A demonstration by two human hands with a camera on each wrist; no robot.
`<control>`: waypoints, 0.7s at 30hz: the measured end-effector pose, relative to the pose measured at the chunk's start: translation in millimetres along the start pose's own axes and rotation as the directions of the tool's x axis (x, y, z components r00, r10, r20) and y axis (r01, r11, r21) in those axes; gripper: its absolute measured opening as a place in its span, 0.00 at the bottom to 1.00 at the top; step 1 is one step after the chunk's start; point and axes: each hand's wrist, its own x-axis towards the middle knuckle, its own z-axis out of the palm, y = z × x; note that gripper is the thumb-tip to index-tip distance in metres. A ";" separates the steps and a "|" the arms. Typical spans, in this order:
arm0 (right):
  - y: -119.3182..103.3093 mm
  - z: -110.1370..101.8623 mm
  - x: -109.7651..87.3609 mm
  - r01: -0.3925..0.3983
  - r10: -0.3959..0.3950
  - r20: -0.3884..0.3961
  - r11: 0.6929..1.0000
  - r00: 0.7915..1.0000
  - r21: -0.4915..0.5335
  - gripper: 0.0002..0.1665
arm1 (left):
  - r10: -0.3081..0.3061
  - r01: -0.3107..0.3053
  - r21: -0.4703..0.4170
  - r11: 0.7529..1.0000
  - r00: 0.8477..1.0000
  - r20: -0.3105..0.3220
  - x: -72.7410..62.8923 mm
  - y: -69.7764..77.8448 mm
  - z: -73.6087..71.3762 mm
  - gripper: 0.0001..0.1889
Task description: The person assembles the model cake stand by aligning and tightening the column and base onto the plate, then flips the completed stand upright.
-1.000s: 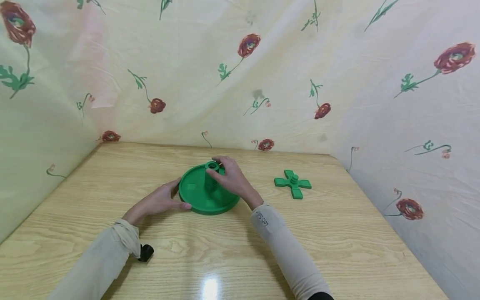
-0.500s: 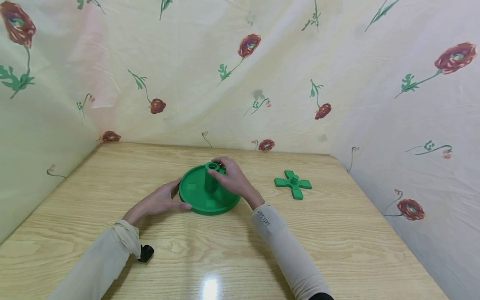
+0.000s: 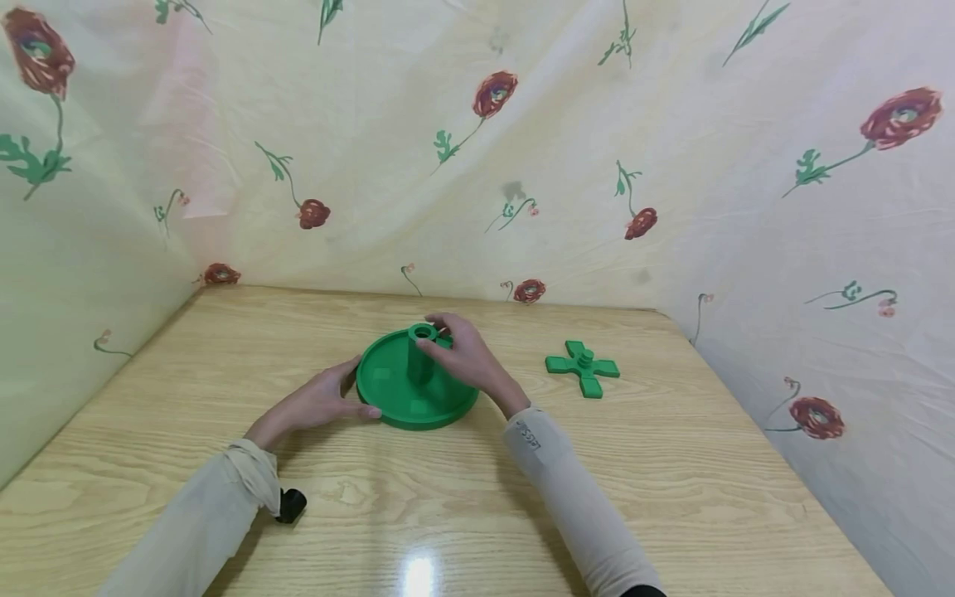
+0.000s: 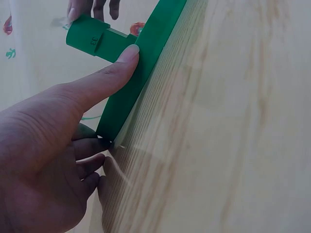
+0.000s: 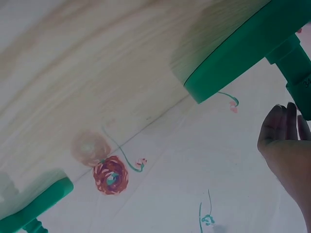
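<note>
A green round tray (image 3: 388, 390) with a raised rim lies on the table, and a green hollow post (image 3: 418, 361) stands upright at its middle. My left hand (image 3: 321, 400) holds the tray's left edge, thumb at the near side and fingers at the far side. In the left wrist view the thumb lies on the rim, and the post (image 4: 90, 36) bears the marking 33. Near the post's top my right hand (image 3: 466, 356) grips it, thumb in front and fingers behind; the finger contact is partly hidden. To the right lies a green cross-shaped piece (image 3: 584, 365) with a threaded stub.
The wood-grained table (image 3: 448, 514) runs back to a flowered cloth (image 3: 373, 166) that hangs behind and at both sides. A small black object (image 3: 291, 504) shows at the left sleeve's cuff.
My right hand has shifted very slightly to the right at the post's top. The left hand, tray and cross-shaped piece stay in place.
</note>
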 end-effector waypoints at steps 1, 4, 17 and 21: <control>-0.1 -2.0 -1.2 -0.002 0.002 0.001 1.000 1.000 -0.006 0.28 | 0.002 -0.002 -0.004 1.000 1.000 -0.001 -0.2 0.0 0.1 0.53; 2.4 -8.8 -5.0 -0.006 0.006 -0.001 1.000 1.000 -0.023 0.28 | 0.009 -0.009 -0.009 1.000 1.000 -0.006 -0.6 0.4 0.2 0.53; 31.0 -45.7 -29.8 -0.016 0.011 -0.068 0.997 0.998 -0.076 0.26 | 0.022 -0.022 -0.006 1.000 1.000 -0.010 -1.2 1.9 0.1 0.54; 40.6 -57.2 -40.1 -0.040 0.033 -0.090 0.996 0.995 -0.081 0.27 | 0.016 -0.016 0.004 1.000 1.000 -0.013 -1.3 1.2 0.7 0.54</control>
